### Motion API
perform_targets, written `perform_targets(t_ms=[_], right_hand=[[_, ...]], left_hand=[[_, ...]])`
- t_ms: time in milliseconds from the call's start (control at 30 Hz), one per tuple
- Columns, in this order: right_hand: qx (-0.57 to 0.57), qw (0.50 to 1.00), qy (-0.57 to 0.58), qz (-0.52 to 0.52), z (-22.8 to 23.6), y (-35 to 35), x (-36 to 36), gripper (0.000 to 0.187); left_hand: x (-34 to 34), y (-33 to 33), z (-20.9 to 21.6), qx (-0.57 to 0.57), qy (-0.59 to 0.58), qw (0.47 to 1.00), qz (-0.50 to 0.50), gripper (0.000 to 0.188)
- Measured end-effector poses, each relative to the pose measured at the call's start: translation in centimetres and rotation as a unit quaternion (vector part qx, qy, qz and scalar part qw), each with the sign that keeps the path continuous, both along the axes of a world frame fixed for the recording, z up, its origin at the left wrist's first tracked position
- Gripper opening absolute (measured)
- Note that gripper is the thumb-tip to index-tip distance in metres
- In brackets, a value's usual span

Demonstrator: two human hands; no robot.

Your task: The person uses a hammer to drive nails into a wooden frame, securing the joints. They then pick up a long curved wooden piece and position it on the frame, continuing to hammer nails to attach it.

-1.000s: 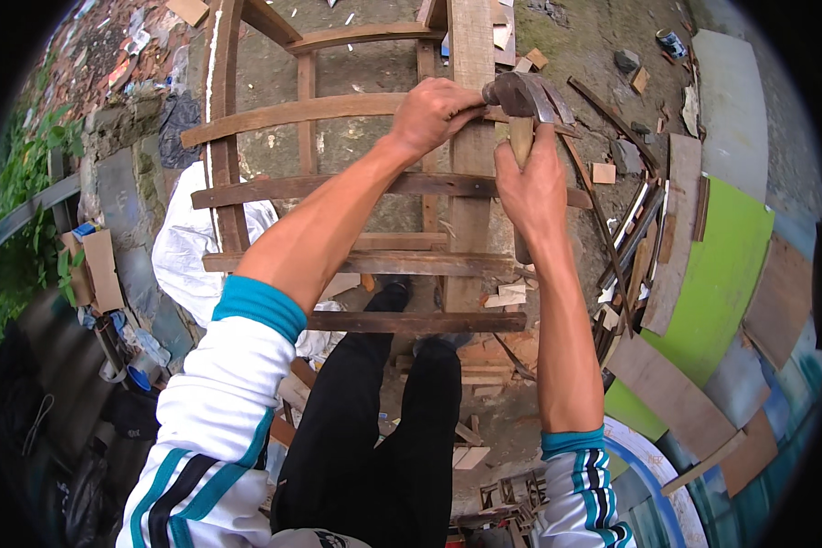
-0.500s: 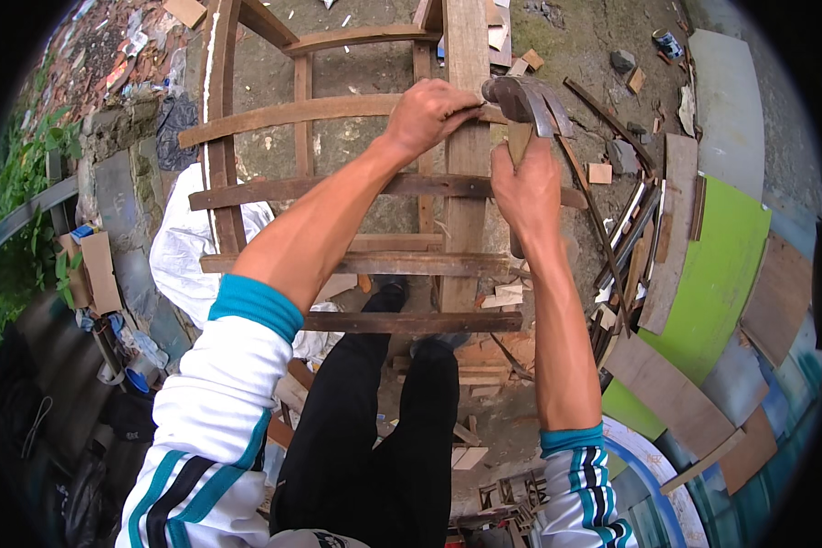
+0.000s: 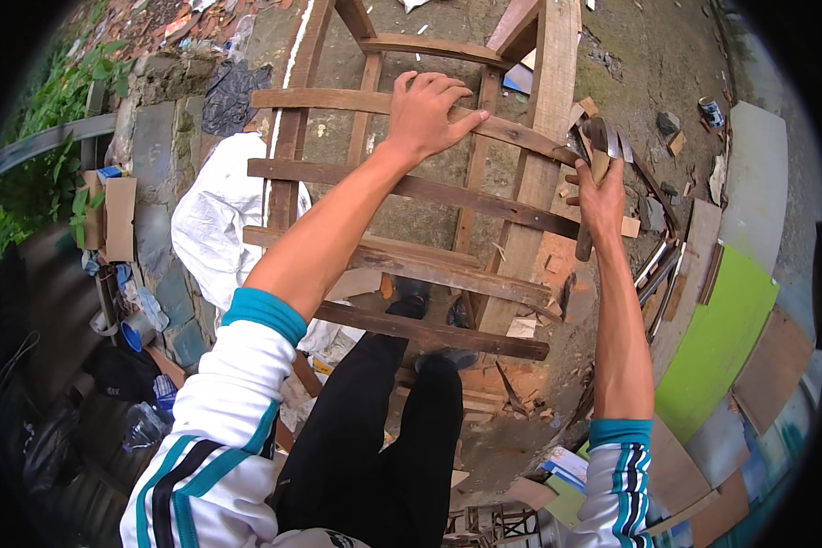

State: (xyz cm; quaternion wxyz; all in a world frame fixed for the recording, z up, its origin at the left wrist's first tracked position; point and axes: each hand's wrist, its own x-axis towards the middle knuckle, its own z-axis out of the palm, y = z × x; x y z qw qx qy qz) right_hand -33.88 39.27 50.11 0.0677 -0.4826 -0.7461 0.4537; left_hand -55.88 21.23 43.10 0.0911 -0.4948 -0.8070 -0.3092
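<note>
My left hand (image 3: pixel 427 117) lies over a narrow wooden slat (image 3: pixel 521 135), its fingers spread and its thumb stretched along the wood. In my right hand (image 3: pixel 603 203) is a claw hammer (image 3: pixel 582 242), gripped by the handle just under the head. The hammer's metal head stands close to the slat's right end. That slat crosses a wooden frame with two long rails, and the right rail (image 3: pixel 557 73) is the wider one. Nearer to me, several more slats, such as a dark one (image 3: pixel 429 194), span the same rails. Whether a nail is in the slat, I cannot tell.
My legs (image 3: pixel 365 429) stand at the frame's near end. A white sack (image 3: pixel 215 219) lies along its left side. To the right are wood scraps, a tin can (image 3: pixel 711 113) and a green panel (image 3: pixel 717 338). Rubble and litter lie at the far left.
My left hand has gone from pinching near the slat's right end to lying spread farther left on it. The hammer has shifted to just beyond that end. The whole view has turned somewhat.
</note>
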Motion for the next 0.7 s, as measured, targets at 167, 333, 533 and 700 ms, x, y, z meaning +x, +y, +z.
perform_targets(t_ms=[167, 333, 533, 700], right_hand=[[0.073, 0.993, -0.077, 0.057, -2.8, 0.9, 0.3, 0.045], [0.113, 0.985, -0.092, 0.088, -3.4, 1.7, 0.4, 0.041], [0.112, 0.983, -0.110, 0.097, -1.9, 1.5, -0.2, 0.034], [0.111, 0.983, -0.113, 0.097, -2.1, 1.7, -0.4, 0.032]], left_hand=[[-0.9, -1.8, 0.8, -0.212, -0.089, 0.973, -0.017, 0.060], [-0.9, -2.0, 0.9, -0.195, -0.103, 0.975, -0.012, 0.061], [-0.9, -1.9, 1.2, -0.207, -0.129, 0.970, -0.013, 0.061], [-0.8, -1.9, 1.3, -0.209, -0.134, 0.969, -0.009, 0.060]])
